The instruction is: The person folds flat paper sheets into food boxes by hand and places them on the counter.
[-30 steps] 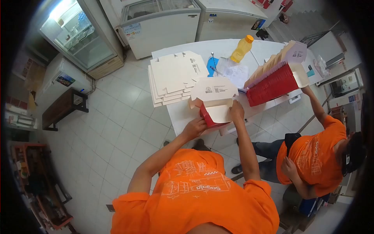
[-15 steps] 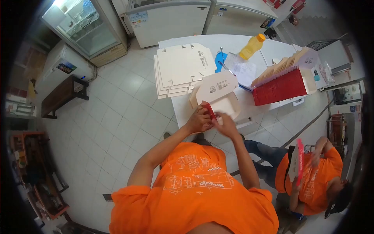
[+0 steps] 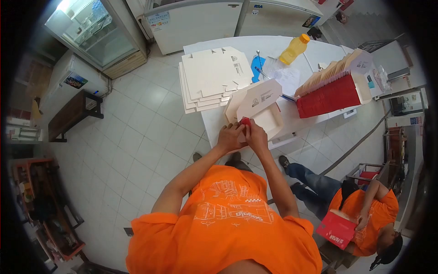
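Observation:
A partly folded cardboard box, pale inside with printing on its raised panel, is at the near edge of the table. My left hand has its fingers closed on the box's red-sided corner flap. Right against it, my right hand pinches the same red flap from the other side. Both hands hide part of that corner. Flat pale cardboard sheets lie stacked just beyond my left hand.
On the white table are a row of folded red boxes, a yellow bottle, papers and a pen. A co-worker in orange sits at the right with a red box. Freezers stand behind.
My hands have come closer together at the box corner, and less of the red flap shows. The co-worker's red box has turned and moved lower, its printed side now facing up.

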A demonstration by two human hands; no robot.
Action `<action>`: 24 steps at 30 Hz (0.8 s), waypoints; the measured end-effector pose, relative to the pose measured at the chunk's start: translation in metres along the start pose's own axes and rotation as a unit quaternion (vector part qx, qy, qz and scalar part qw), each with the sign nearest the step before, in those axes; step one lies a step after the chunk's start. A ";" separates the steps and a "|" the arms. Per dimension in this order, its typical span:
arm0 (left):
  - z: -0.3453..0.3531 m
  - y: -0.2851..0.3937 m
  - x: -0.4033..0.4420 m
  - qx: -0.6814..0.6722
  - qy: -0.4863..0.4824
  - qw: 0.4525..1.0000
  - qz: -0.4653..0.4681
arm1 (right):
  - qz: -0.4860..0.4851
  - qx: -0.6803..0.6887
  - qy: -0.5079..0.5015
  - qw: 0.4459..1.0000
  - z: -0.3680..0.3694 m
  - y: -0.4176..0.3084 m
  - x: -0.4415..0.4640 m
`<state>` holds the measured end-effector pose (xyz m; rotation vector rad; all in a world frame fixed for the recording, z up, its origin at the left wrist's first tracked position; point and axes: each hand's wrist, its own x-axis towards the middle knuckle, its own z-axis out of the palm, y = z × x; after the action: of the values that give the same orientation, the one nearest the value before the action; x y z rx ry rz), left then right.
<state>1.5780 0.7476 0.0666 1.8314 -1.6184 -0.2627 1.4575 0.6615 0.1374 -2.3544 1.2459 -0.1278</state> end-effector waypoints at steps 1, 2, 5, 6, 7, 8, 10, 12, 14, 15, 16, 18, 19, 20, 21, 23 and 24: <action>-0.004 0.002 0.000 0.002 -0.023 0.999 -0.024 | -0.004 0.025 0.028 0.999 0.008 0.001 0.004; -0.005 0.005 -0.001 0.028 -0.033 0.998 -0.053 | -0.005 0.010 0.033 0.999 0.013 0.004 0.005; -0.007 0.011 -0.001 0.064 -0.060 0.987 -0.133 | -0.024 -0.034 0.039 0.998 0.026 0.009 0.007; -0.009 0.014 -0.001 0.046 -0.067 0.986 -0.148 | -0.035 -0.049 0.039 0.997 0.031 0.009 0.008; -0.011 0.017 -0.001 0.027 -0.075 0.984 -0.162 | -0.046 -0.064 0.040 0.996 0.035 0.011 0.009; -0.007 0.014 -0.001 0.007 -0.062 0.986 -0.152 | -0.039 -0.069 0.029 0.996 0.039 0.011 0.010; 0.013 -0.001 -0.003 -0.032 -0.042 0.991 -0.125 | -0.020 -0.079 0.012 0.997 0.044 0.003 0.013; 0.028 -0.008 -0.002 -0.108 0.015 0.994 -0.029 | -0.053 -0.035 0.007 0.998 0.051 0.013 0.016; 0.054 -0.015 -0.004 -0.161 0.042 0.986 0.008 | -0.077 0.005 -0.026 0.997 0.050 0.021 0.018; 0.076 -0.020 -0.012 -0.175 0.039 0.984 -0.003 | -0.085 0.025 -0.057 0.994 0.048 0.022 0.020; 0.077 -0.017 -0.010 -0.189 0.039 0.981 -0.013 | -0.094 0.043 -0.086 0.991 0.042 0.020 0.025; 0.059 -0.003 -0.010 -0.275 0.017 0.959 -0.061 | -0.083 0.016 -0.078 0.993 0.015 0.020 0.029; 0.050 0.000 -0.009 -0.316 0.005 0.945 -0.085 | -0.077 0.004 -0.074 0.994 0.003 0.023 0.034; 0.044 0.001 -0.008 -0.304 0.018 0.950 -0.065 | -0.005 -0.035 -0.009 0.999 0.000 0.037 0.044; 0.041 -0.001 -0.008 -0.292 0.031 0.955 -0.045 | 0.034 -0.005 0.083 0.996 -0.014 0.042 0.049; 0.037 -0.004 -0.008 -0.273 0.037 0.961 -0.019 | 0.080 0.053 0.153 0.984 -0.026 0.075 0.066; 0.034 -0.006 -0.009 -0.267 0.026 0.963 -0.012 | 0.089 0.083 0.133 0.984 -0.010 0.115 0.081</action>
<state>1.5623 0.7443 0.0351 1.4277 -1.3238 -0.5934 1.4149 0.5381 0.0844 -2.1219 1.5019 -0.4815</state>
